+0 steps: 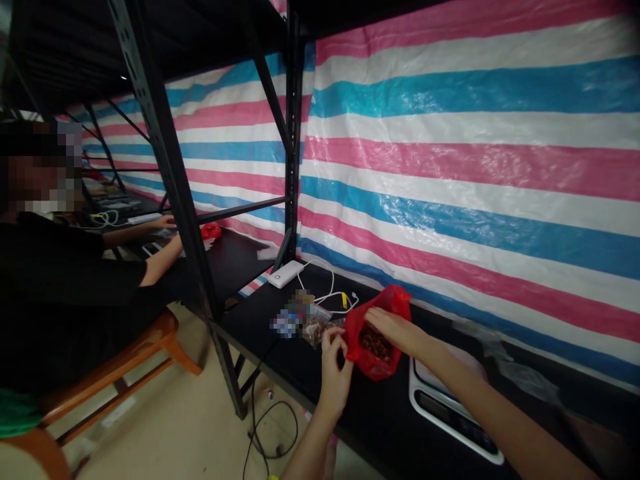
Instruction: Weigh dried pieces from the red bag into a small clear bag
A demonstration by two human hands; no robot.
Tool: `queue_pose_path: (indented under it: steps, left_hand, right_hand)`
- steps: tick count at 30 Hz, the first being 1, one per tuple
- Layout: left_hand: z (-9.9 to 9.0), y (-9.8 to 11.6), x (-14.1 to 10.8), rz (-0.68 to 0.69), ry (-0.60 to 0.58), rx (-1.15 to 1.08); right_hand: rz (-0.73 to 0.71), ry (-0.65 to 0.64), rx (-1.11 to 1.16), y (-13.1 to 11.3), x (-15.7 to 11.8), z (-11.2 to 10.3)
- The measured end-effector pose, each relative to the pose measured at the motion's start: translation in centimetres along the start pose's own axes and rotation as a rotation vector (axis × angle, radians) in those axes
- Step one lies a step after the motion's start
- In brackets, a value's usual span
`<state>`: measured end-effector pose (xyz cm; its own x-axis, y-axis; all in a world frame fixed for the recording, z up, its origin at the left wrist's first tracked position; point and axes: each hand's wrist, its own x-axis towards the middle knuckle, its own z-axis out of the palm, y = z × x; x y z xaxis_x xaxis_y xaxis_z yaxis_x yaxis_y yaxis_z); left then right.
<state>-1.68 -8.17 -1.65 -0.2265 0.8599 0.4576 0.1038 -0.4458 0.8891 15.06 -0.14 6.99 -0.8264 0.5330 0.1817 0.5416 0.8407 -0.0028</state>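
A red plastic bag stands with its mouth wide on the black shelf, showing small dark brown dried pieces inside. At the bag's left rim, my left hand has its thumb and fingers curled together in a pinch on the edge. My right hand reaches over the right rim into the bag, and its fingertips are hidden among the pieces. Small clear bags with brown contents lie just left of my left hand. Under my right forearm sits a white digital scale, partly covered by the arm.
A white power bank with a white cable lies at the back left. Crumpled clear plastic is along the back right. Black shelf posts rise at left. Beyond them sits a person in dark clothes, near another red bag.
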Motion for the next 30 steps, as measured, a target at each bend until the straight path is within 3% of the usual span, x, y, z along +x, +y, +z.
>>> queue_pose_path:
  steps: [6,10,14,18,21,23,26,30]
  left_hand:
    - [-0.5,-1.4,-1.3,-0.199,0.055,0.104]
    - [-0.4,-0.5,-2.5,-0.154,-0.031,0.274]
    - [0.4,0.6,-2.9,-0.092,-0.047,0.396]
    - [1.4,0.8,-2.8,-0.180,-0.154,0.312]
    - [2.0,0.8,-2.5,-0.241,-0.262,0.149]
    - [2.2,0.6,-2.1,-0.245,-0.257,0.083]
    - [1.9,0.2,-1.2,-0.245,-0.261,0.077]
    - [1.0,0.1,0.5,-0.178,-0.358,0.102]
  right_hand:
    - [0.120,-0.039,-0.355,0.7,-0.9,2.3]
    - [0.157,-0.086,-0.395,0.7,-1.5,4.0]
    - [0.181,-0.133,-0.319,0.7,-1.5,4.5]
    - [0.231,-0.155,-0.130,0.5,-1.7,4.1]
    - [0.280,-0.112,0.032,-0.1,-2.3,3.8]
    - [0.295,-0.088,0.079,-0.6,-2.9,3.9]
    - [0.319,-0.071,0.119,-0.9,-3.6,4.3]
    - [0.350,0.034,0.248,-0.6,-4.0,5.1]
